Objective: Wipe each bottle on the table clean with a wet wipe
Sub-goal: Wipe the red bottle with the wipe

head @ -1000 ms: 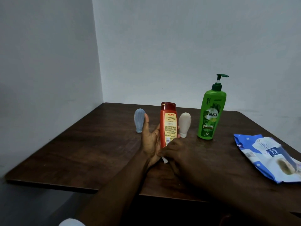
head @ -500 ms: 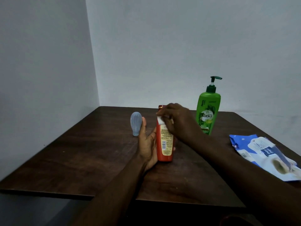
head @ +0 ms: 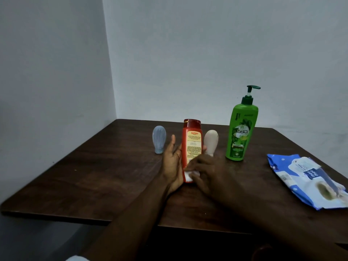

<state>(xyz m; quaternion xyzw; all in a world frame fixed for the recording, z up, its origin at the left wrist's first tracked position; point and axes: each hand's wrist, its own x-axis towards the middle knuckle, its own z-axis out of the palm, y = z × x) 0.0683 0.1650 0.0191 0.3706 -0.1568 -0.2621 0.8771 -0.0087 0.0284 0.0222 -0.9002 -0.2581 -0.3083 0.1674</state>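
Standing on the dark wooden table (head: 94, 176) are three bottles, with a fourth held in the hands. A blue and white pack of wipes (head: 301, 178) lies flat near the right edge, well apart from the hands; a dark blue patch on it reads "mee mee". The green pump bottle (head: 241, 132) stands upright at the right of the row, marked "Vatika" in white letters. Its contents cannot be seen.

The red bottle (head: 192, 140) is upright between the hands, its yellow label headed "Karthika"; the smaller print is too fine to read. The left hand (head: 172, 164) grips this bottle from the left side, thumb pointing up, with fingers wrapped behind it and one tip showing at the right edge. The right hand (head: 205, 172) has its fingers bunched on a white wipe (head: 189, 175) and presses it against the lower front of the red bottle.

A white bottle (head: 211, 141) stands cap-down just behind the right hand. A blue-grey bottle (head: 159, 139) stands cap-down beside the left thumb.
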